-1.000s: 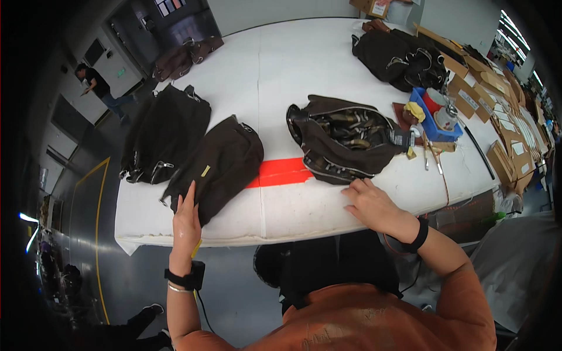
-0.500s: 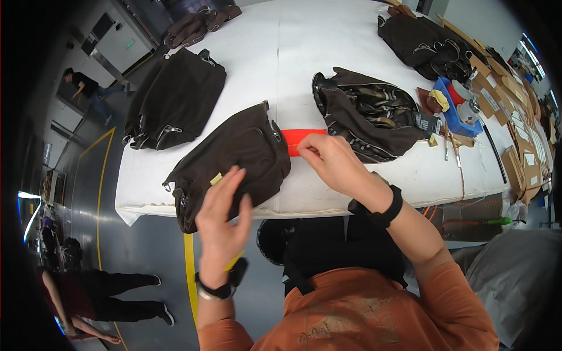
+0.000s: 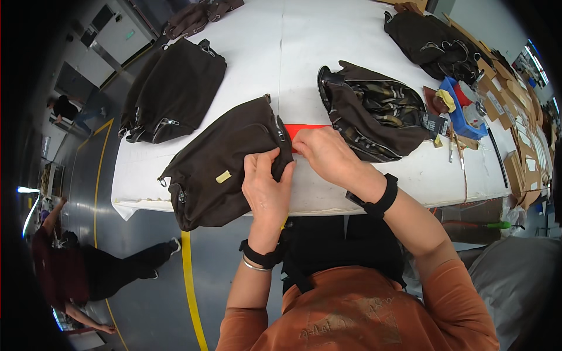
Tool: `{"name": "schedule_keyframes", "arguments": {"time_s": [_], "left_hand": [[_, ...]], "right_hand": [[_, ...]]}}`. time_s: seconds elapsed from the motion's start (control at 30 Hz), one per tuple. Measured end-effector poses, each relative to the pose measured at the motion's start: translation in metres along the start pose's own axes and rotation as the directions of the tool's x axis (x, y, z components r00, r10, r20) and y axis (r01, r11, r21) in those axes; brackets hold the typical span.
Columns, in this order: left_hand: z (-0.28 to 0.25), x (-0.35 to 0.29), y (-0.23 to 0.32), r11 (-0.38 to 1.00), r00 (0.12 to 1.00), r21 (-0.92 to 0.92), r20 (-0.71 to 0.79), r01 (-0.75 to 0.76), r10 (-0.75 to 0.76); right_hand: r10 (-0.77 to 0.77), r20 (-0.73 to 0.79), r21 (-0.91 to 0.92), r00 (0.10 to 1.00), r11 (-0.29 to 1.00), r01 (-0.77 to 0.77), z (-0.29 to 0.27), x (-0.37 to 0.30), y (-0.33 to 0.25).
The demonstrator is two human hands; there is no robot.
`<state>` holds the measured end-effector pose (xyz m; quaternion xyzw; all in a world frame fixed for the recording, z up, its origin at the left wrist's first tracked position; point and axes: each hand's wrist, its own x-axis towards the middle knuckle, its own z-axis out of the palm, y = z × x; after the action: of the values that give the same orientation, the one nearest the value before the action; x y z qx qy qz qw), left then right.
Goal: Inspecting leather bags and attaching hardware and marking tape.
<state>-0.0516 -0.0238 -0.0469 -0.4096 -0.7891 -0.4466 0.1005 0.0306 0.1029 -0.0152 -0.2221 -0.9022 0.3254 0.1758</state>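
Note:
A dark brown fabric bag (image 3: 219, 158) lies tilted on the table right in front of me, with a small pale yellow tag (image 3: 223, 176) on its upper face and zipper pulls at its ends. My left hand (image 3: 268, 190) rests on its near right part, fingers bent and thumb at its right edge, closed on the fabric. Just right of this edge, my right hand (image 3: 328, 153) is pinched closed over a flat red strip (image 3: 300, 130); whatever sits between those fingertips is hidden. Another brown bag (image 3: 377, 114) gapes unzipped to the right, showing a camouflage-patterned lining and a dark hangtag.
More dark bags lie at the far left (image 3: 175, 93) and far right (image 3: 433, 47) of the white-covered table (image 3: 281, 64). A blue bin (image 3: 465, 111) with small containers stands at right beside brushes (image 3: 455, 146) and stacked cardboard (image 3: 521, 128). Two people (image 3: 99, 263) are on the left floor.
My left hand has come right and forward from above the bag's near edge onto its right part. My right hand stays near the red strip, slightly left. The people at left have shifted.

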Motion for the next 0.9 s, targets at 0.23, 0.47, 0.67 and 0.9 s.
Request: {"name": "schedule_keyframes", "arguments": {"time_s": [0.23,0.47,0.67,0.9], "left_hand": [[0.006,-0.002,0.000,0.997,0.998,-0.060,-0.037,-0.055,0.053],[0.002,-0.005,0.000,0.997,0.998,-0.049,0.036,-0.058,0.060],[0.000,-0.003,0.006,0.990,0.999,-0.138,0.030,-0.032,0.036],[-0.003,-0.009,-0.004,0.867,0.998,-0.498,-0.064,-0.009,-0.027]], "right_hand": [[-0.204,0.046,-0.233,0.978,0.950,0.209,-0.002,0.000,0.000],[-0.318,0.194,-0.371,0.928,0.852,0.369,-0.011,0.004,-0.019],[-0.247,0.056,-0.243,0.967,0.936,0.253,0.000,0.009,0.003],[-0.147,0.010,0.132,0.989,0.981,0.144,0.000,0.003,0.014]]}}
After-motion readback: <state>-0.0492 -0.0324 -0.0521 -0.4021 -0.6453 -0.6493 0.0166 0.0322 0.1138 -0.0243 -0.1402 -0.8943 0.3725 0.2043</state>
